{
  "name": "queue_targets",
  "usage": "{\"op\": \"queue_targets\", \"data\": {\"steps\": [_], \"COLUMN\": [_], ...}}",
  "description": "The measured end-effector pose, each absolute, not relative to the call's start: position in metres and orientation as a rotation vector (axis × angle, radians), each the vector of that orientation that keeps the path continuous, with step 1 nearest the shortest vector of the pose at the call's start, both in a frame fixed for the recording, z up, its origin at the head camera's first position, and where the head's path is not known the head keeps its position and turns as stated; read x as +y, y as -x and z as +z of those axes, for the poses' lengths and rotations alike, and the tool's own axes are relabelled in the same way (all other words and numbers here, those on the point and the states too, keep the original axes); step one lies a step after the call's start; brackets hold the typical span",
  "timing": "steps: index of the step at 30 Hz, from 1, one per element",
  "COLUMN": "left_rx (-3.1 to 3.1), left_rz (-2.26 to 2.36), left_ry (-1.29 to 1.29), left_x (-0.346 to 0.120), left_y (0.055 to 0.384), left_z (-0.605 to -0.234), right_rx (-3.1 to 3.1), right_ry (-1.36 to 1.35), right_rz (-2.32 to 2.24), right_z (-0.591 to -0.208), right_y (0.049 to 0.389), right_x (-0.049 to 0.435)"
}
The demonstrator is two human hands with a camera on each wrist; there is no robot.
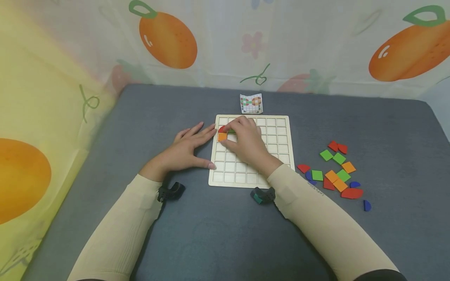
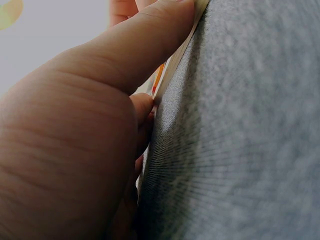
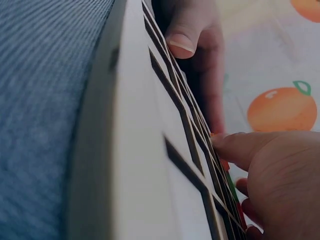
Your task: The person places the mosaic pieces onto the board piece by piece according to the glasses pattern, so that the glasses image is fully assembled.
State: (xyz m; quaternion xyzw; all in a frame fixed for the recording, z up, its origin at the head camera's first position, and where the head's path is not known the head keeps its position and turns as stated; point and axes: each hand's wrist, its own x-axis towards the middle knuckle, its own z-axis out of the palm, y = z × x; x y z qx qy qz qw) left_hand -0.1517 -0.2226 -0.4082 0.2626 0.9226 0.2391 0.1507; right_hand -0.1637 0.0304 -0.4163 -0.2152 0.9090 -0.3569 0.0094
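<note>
A pale wooden grid board (image 1: 229,178) lies on the table in the head view. My left hand (image 1: 179,154) is spread along its left side, with fingertips and thumb at the edge. Over the board's upper left, my right hand (image 1: 247,142) has its thumb and index finger at the near and far edges of an orange square (image 1: 222,137). A red curved piece (image 1: 221,129) sits just beyond the square, and a green piece (image 1: 231,132) shows partly under the fingers. In the right wrist view, the right thumb (image 3: 232,147) touches the board's far part.
Loose red, green, orange and blue pieces (image 1: 340,184) lie scattered right of the board, beside the right sleeve. A small pattern card (image 1: 251,104) stands behind the board. A fruit-print curtain (image 1: 218,43) hangs along the table's back edge.
</note>
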Motion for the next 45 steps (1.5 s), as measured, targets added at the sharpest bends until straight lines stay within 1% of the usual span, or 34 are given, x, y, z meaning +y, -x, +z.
{"op": "queue_targets", "data": {"steps": [18,29,33,38,41,45], "left_rx": [2.645,2.645,2.645,2.645,2.643,2.649], "left_rz": [0.705,0.702,0.702,0.71,0.716,0.714], "left_ry": [-0.758,-0.746,-0.749,-0.755,-0.748,-0.736], "left_x": [-0.223,-0.222,-0.222,-0.221,-0.221,-0.222], "left_y": [0.152,0.151,0.152,0.152,0.152,0.151], "left_z": [-0.408,-0.408,-0.408,-0.409,-0.409,-0.409], "right_rx": [2.821,2.81,2.76,2.592,2.447,2.301], "right_ry": [0.647,0.68,0.643,0.61,0.634,0.686], "right_rz": [-1.187,-1.176,-1.289,-1.602,-1.727,-1.779], "right_z": [-0.417,-0.417,-0.416,-0.411,-0.405,-0.397], "right_y": [0.166,0.165,0.165,0.165,0.165,0.163], "right_x": [0.033,0.035,0.036,0.039,0.043,0.05]}}
